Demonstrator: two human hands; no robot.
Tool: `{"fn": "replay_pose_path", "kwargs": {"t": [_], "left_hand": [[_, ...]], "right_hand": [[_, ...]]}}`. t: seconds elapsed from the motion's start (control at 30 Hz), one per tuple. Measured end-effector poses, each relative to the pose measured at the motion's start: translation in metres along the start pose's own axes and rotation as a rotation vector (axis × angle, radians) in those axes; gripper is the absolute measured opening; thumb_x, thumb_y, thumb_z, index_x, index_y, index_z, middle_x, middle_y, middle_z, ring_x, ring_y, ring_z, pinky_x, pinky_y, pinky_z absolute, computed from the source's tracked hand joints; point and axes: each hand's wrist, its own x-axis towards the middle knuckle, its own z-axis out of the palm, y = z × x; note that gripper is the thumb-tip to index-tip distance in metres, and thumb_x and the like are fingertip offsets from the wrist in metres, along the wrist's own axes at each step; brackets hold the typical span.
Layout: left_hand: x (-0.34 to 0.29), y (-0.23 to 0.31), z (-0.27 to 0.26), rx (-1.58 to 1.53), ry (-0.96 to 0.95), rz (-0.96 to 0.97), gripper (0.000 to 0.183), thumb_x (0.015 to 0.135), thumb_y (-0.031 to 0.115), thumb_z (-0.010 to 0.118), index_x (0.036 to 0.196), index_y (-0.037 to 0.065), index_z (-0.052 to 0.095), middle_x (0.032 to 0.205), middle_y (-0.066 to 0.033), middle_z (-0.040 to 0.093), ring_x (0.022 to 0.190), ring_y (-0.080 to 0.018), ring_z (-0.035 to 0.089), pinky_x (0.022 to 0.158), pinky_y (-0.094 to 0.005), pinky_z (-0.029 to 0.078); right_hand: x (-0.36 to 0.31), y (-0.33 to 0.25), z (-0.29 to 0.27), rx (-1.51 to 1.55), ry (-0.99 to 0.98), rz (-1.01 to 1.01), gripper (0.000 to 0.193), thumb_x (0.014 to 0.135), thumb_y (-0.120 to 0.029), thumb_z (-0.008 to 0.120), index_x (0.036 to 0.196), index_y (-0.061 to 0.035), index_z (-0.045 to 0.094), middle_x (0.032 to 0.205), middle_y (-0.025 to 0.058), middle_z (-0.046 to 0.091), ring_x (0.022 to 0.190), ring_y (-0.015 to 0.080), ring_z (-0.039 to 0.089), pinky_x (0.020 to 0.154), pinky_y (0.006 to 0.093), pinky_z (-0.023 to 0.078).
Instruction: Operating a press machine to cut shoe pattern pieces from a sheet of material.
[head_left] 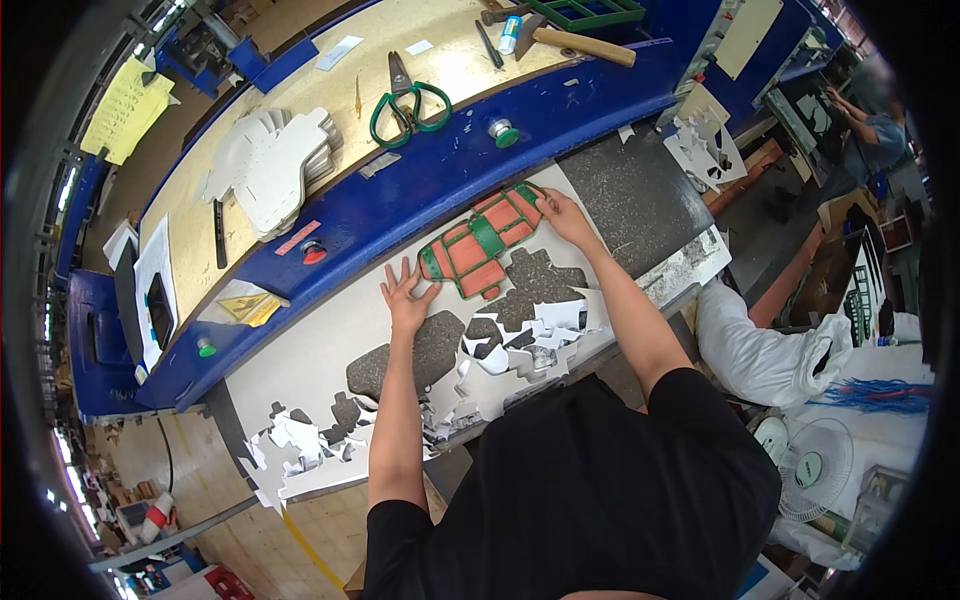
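A cutting die (488, 238) with a green frame and red filling lies aslant on a white sheet (340, 312). My right hand (566, 217) grips the die's far right end, thumb and fingers closed on its edge. At the opposite end, my left hand (407, 297) is open. Its fingers spread over the sheet, close beside the die's left edge; whether a fingertip touches the die I cannot tell. Dark speckled board shows through cut-out shapes (433, 348) in the sheet, nearer to me. Torn white scraps (535, 335) lie along the near edge.
A blue press beam (440, 165) crosses just beyond the sheet. On the ledge behind it lie stacked white cut pieces (268, 165), green-handled scissors (409, 112), a hammer (585, 46) and a glue stick (510, 35). A fan (812, 468) stands at right; another person (880, 125) works far right.
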Motion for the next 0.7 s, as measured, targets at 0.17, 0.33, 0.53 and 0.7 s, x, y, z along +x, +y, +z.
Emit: {"fn": "replay_pose_path", "kwargs": {"t": [0.17,0.33,0.53,0.7], "left_hand": [[-0.001,-0.001,0.004,0.069,-0.010,-0.004,0.068,0.081,0.048,0.073,0.141,0.025,0.052,0.157,-0.0061,0.032,0.150,-0.0326,0.007,0.117,-0.0544,-0.004],[-0.002,-0.003,0.005,0.148,-0.021,-0.011,0.072,0.080,0.052,0.072,0.143,0.025,0.049,0.159,-0.0053,0.029,0.150,-0.0324,0.006,0.117,-0.0551,-0.004],[0.000,0.000,0.004,0.153,-0.049,-0.011,0.075,0.079,0.053,0.072,0.144,0.024,0.048,0.161,-0.0056,0.024,0.151,-0.0323,0.003,0.117,-0.0557,-0.005],[-0.002,0.001,0.000,0.174,-0.090,-0.020,0.076,0.080,0.052,0.072,0.146,0.023,0.046,0.162,-0.0066,0.019,0.150,-0.0335,0.001,0.116,-0.0557,-0.005]], "right_hand": [[-0.004,-0.004,-0.001,-0.072,0.012,0.003,0.046,0.095,-0.038,0.060,0.128,-0.0061,0.058,0.077,0.0097,0.063,0.071,0.0198,0.061,0.067,0.0350,0.048],[-0.009,-0.004,-0.004,-0.012,-0.004,-0.002,0.046,0.094,-0.039,0.061,0.126,-0.0059,0.059,0.074,0.0105,0.063,0.068,0.0231,0.062,0.065,0.0360,0.049],[-0.013,-0.005,-0.002,-0.042,0.060,0.005,0.046,0.093,-0.039,0.063,0.120,-0.0027,0.062,0.075,0.0128,0.067,0.070,0.0245,0.066,0.065,0.0372,0.051],[-0.031,-0.016,0.008,0.008,0.128,0.068,0.053,0.091,-0.041,0.065,0.124,-0.0001,0.058,0.076,0.0130,0.068,0.071,0.0238,0.068,0.066,0.0362,0.051]]}}
